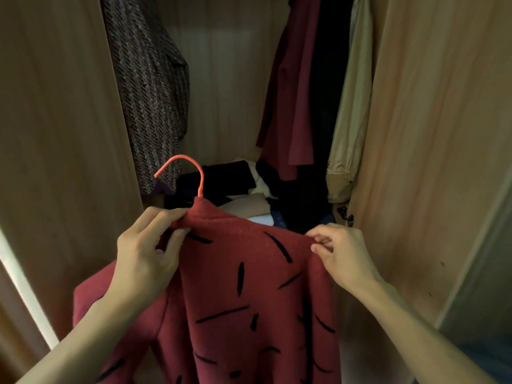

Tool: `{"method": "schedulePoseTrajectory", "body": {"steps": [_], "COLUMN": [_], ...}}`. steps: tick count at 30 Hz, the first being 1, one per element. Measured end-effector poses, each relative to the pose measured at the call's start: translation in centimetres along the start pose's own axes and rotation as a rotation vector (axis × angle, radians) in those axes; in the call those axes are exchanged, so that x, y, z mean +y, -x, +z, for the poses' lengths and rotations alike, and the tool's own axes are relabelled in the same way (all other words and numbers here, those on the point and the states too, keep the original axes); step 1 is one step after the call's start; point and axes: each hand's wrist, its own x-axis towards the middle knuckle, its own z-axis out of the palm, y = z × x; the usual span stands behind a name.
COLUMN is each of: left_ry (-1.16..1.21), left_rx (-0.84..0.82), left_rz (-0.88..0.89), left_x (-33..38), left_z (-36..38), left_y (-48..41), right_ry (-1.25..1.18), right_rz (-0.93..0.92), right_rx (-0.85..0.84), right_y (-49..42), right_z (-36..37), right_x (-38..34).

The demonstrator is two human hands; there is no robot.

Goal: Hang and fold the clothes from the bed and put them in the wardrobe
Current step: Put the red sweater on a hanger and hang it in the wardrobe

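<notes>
Head view: a dark red knitted sweater with black dash marks (249, 300) is seen already mounted on a hanger with a coral-orange hook (191, 167), which rises out of the neck. The garment is held up in front of the open light-wood wardrobe (227, 79), not yet inside it. The left hand (144, 253) is curled around the fabric at the neck and left shoulder, just below the hook. The right hand (342, 253) pinches the right shoulder edge between thumb and fingertips.

By the look of it, the hanging step for this sweater is done, and the hook remains to be placed on a rail. The rail itself lies above the frame and cannot be seen. The bed is out of view, so how many clothes are left there cannot be told.

Inside the wardrobe, a brown and grey herringbone tweed coat (149, 87) hangs at the left. At the right, a maroon cloth garment (291, 92), a black garment (328, 106) and a pale beige garment (354, 106) hang close together. A gap is left between the two groups, which is judged wide enough for the sweater. On the wardrobe floor a loose heap of black, white and beige clothes (230, 184) is piled; whether any of it is properly folded cannot be made out.
</notes>
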Motion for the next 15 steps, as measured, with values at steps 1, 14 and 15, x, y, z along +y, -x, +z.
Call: {"method": "schedulePoseTrajectory", "body": {"steps": [1,14,15], "left_ry": [0.013,0.115,0.120], "left_rx": [-0.010,-0.184,-0.191], "left_rz": [0.013,0.134,0.129], "left_x": [-0.1,0.5,0.8], "left_z": [0.0,-0.1,0.1], "left_y": [0.1,0.7,0.7], "right_ry": [0.002,-0.068,-0.095], "right_rz": [0.009,-0.054,-0.083], "right_rx": [-0.004,0.074,0.097], "right_y": [0.0,-0.7,-1.1], "right_z": [-0.1,-0.8,-0.4], "right_x": [0.0,-1.9,-2.7]}}
